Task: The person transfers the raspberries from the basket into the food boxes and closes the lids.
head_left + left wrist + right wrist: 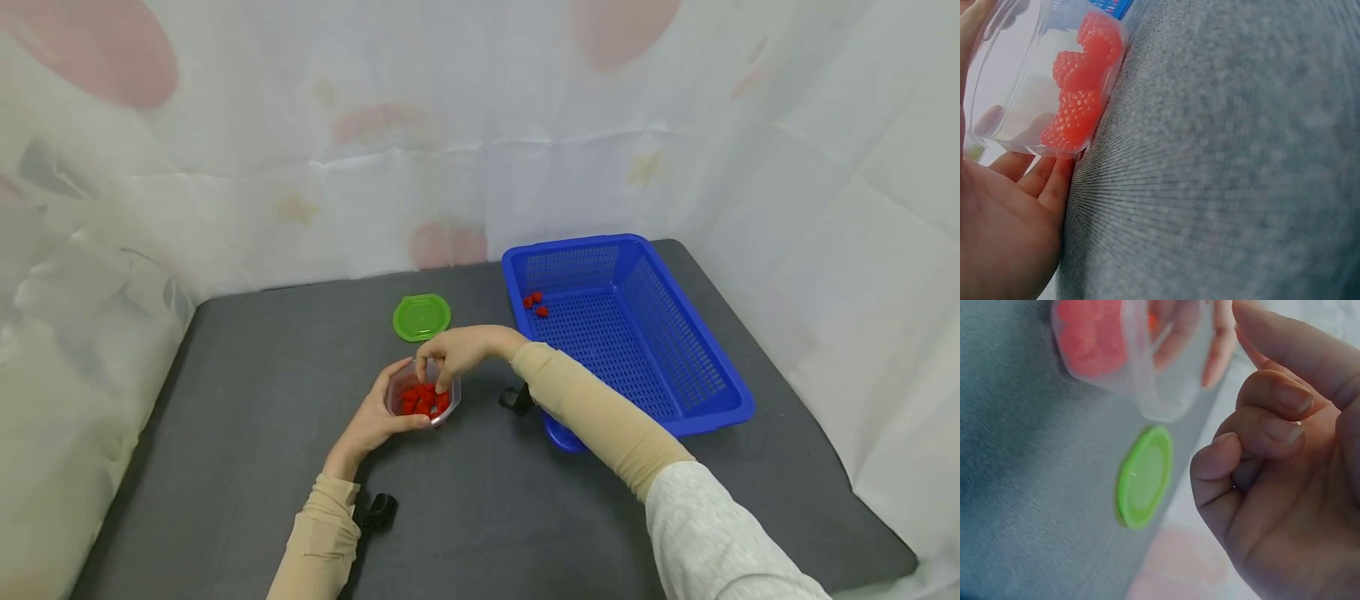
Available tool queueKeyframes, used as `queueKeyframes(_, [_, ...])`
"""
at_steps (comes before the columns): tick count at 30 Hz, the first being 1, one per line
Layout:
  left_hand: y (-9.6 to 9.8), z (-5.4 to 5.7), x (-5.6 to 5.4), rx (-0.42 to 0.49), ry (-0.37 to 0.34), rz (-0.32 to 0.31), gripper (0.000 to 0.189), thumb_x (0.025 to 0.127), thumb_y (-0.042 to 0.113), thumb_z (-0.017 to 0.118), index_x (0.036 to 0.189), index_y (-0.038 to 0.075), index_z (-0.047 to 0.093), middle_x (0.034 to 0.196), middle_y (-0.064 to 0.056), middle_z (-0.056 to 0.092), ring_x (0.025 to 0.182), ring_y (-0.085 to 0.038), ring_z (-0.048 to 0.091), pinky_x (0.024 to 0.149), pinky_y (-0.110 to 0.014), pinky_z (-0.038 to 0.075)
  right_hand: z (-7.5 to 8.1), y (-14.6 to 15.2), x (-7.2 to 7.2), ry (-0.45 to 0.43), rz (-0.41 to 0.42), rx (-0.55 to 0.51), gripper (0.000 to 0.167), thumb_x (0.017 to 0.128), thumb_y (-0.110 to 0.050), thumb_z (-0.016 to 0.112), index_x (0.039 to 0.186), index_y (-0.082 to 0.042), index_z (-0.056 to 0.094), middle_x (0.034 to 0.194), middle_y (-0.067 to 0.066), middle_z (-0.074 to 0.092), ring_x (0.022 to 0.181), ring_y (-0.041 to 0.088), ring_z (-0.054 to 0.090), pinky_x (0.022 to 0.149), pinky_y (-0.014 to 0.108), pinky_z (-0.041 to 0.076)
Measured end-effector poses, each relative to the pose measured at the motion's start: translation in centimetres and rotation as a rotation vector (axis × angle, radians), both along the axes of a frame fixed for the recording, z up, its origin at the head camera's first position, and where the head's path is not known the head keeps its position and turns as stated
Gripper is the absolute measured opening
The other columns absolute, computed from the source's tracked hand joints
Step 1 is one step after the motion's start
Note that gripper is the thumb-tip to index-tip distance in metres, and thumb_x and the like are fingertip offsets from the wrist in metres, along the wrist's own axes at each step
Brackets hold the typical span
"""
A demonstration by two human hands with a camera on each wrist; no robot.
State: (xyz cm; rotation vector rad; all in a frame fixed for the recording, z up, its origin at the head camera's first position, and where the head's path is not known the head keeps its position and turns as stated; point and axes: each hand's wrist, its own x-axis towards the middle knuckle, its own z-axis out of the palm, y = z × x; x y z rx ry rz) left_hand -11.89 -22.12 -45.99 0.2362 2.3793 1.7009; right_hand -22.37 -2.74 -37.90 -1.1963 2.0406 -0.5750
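Note:
My left hand point(371, 423) holds a small clear plastic container point(1029, 62) around its side, with the thumb near the front rim. Several red raspberries point(1077, 72) lie inside it against the bottom. Above the container's mouth hovers my right hand point(471, 346), its thumb and index pointing down at the berries and standing apart. In the right wrist view the other fingers point(1260, 428) are curled in, and nothing is visible in them. Behind the container a green lid point(422, 317) lies flat on the table.
A blue perforated basket point(693, 329) stands at the right of the grey table point(255, 400), under the right forearm. A few raspberries point(542, 312) sit in its far left corner. White patterned curtains point(360, 208) enclose the table at the back and sides.

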Motion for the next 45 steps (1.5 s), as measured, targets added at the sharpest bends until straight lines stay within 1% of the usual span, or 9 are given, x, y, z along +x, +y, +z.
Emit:
queueKeyframes(10, [-0.7,-2.6,-1.1,0.023,0.030,0.004,0.092,0.074,0.010,0.078,0.146,0.023,0.022,0.144,-0.013,0.040,0.132,-0.031,0.040,0.109,-0.051,0.030,3.0,3.4,-1.1,-0.053,-0.064,-0.180,0.028,0.086,-0.013,0.066,0.113,-0.011,0.059,0.059,-0.003,0.040,0.052,0.010,0.034,0.056,0.022,0.034])
queueKeyframes(19, [0.3,-0.4,-0.4,0.042,0.031,-0.009,0.091,0.074,0.010,0.078,0.146,0.013,0.022,0.143,-0.020,0.039,0.132,-0.036,0.038,0.109,-0.054,0.027,4.5,8.7,-2.9,-0.024,-0.277,-0.290,0.028,0.086,-0.017,0.066,0.113,-0.015,0.058,0.062,-0.001,0.038,0.052,0.012,0.031,0.058,0.029,0.035])
queueKeyframes(22, [0.3,-0.7,-0.4,0.046,0.039,-0.016,0.090,0.075,0.009,0.077,0.146,0.014,0.023,0.143,-0.019,0.040,0.132,-0.035,0.038,0.110,-0.048,0.030,4.8,10.4,-3.3,-0.004,-0.352,-0.288,0.028,0.087,-0.017,0.065,0.114,-0.015,0.058,0.061,0.000,0.039,0.051,0.012,0.032,0.062,0.033,0.038])
queueKeyframes(27, [-0.4,-2.4,-1.1,0.040,0.055,-0.012,0.089,0.075,0.011,0.078,0.145,0.022,0.025,0.143,-0.012,0.041,0.133,-0.030,0.039,0.105,-0.025,0.035,3.6,12.5,-4.6,-0.007,-0.458,-0.280,0.032,0.088,-0.019,0.063,0.119,-0.016,0.055,0.065,0.002,0.046,0.058,0.016,0.043,0.069,0.032,0.041])
queueKeyframes(30, [-0.4,-1.9,-1.0,0.042,0.046,-0.005,0.089,0.074,0.009,0.078,0.145,0.021,0.025,0.143,-0.013,0.041,0.133,-0.031,0.039,0.107,-0.031,0.034,2.2,13.4,-5.7,0.002,-0.537,-0.266,0.031,0.090,-0.024,0.062,0.119,-0.017,0.056,0.068,0.002,0.050,0.062,0.018,0.044,0.072,0.035,0.039])
queueKeyframes(34, [-0.2,-0.7,-0.4,0.039,0.037,-0.008,0.090,0.074,0.007,0.077,0.146,0.014,0.023,0.144,-0.019,0.039,0.133,-0.035,0.038,0.109,-0.051,0.028,0.6,14.3,-6.3,0.013,-0.628,-0.221,0.029,0.091,-0.029,0.059,0.118,-0.017,0.057,0.080,0.006,0.046,0.075,0.022,0.040,0.077,0.039,0.033])
queueKeyframes(40, [-0.6,-1.5,-0.4,0.039,0.037,-0.001,0.091,0.074,0.007,0.077,0.146,0.016,0.022,0.144,-0.018,0.039,0.134,-0.034,0.038,0.109,-0.052,0.028,-2.1,15.4,-7.2,-0.005,-0.708,-0.195,0.034,0.094,-0.027,0.055,0.123,-0.010,0.053,0.130,0.017,0.045,0.122,0.033,0.040,0.101,0.052,0.033])
queueKeyframes(42, [-0.8,-2.2,-0.6,0.030,0.042,0.004,0.090,0.075,0.008,0.077,0.146,0.020,0.023,0.144,-0.015,0.040,0.134,-0.032,0.038,0.109,-0.050,0.029,-3.0,15.7,-7.4,-0.006,-0.731,-0.195,0.035,0.094,-0.024,0.055,0.124,-0.007,0.052,0.130,0.019,0.045,0.120,0.035,0.041,0.101,0.052,0.034])
queueKeyframes(45, [-1.1,-3.0,-0.8,0.020,0.051,0.007,0.090,0.075,0.010,0.078,0.145,0.025,0.024,0.144,-0.012,0.041,0.134,-0.029,0.038,0.110,-0.046,0.029,-4.3,15.9,-7.8,-0.007,-0.763,-0.186,0.036,0.093,-0.021,0.055,0.125,-0.005,0.051,0.112,0.020,0.049,0.104,0.034,0.044,0.092,0.044,0.036])
